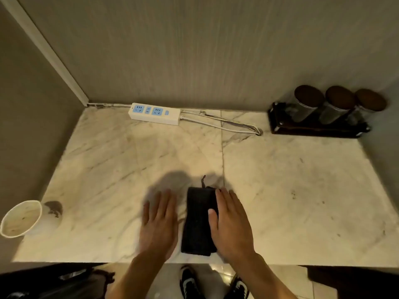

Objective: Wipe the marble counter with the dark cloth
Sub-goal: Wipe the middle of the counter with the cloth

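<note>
A dark cloth (199, 221) lies folded in a long strip near the front edge of the marble tabletop (302, 190), with the right hand (232, 223) flat on its right side and the left hand (158, 223) flat on the stone just beside it. At the back by the wall sit a white power strip (154, 113) with its cord, and three dark jars (336, 104) on a black tray (313, 130). A paper cup (20, 219) lies tipped over at the left edge.

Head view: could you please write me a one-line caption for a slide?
Right hand flat on a folded dark cloth at the marble counter's front edge, left hand beside it.
</note>
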A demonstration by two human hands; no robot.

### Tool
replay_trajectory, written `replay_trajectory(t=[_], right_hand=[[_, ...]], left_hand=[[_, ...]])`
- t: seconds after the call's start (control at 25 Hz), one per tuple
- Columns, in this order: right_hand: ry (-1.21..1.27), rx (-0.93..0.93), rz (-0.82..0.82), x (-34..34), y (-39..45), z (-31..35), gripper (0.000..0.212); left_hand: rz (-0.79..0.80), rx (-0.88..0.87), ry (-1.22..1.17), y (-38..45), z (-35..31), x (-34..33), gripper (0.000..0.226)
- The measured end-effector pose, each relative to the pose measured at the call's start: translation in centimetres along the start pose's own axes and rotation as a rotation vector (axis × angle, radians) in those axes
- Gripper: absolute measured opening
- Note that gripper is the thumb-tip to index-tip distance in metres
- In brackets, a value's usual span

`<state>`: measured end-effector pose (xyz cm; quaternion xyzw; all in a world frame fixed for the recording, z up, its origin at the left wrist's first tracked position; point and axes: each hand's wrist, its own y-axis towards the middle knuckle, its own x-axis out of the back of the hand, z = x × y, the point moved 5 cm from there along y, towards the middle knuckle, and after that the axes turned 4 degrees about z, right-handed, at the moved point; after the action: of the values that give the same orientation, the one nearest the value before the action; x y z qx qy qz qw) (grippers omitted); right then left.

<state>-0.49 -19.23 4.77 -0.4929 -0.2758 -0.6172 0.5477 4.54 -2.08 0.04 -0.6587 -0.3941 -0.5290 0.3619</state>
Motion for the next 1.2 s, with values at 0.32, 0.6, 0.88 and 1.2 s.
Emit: replay_trajectory(t=[0.32,0.6,0.88,1.2], right_hand=[[-0.008,-0.061,-0.108,-4.6,1.0,3.7,0.061],[-0.041,-0.118,-0.130,-6.7,1.0,3.9,0.064],[-0.074,-0.009,-0.087,-6.3,-0.5,2.0,0.064],[-0.188,0.296,0.004,-4.3,-2.2,-3.2,0.061]], left_hand=[[0.036,0.018,-0.010,-0.3,0.0,-0.9,0.054],[0.031,0.023,-0.023,-0.3,-0.1,-1.0,0.053],[0.031,0.039,-0.025,-0.2,-0.6,-1.0,0.053],[0.028,0.039,-0.084,-0.8,-4.3,-1.2,0.052]])
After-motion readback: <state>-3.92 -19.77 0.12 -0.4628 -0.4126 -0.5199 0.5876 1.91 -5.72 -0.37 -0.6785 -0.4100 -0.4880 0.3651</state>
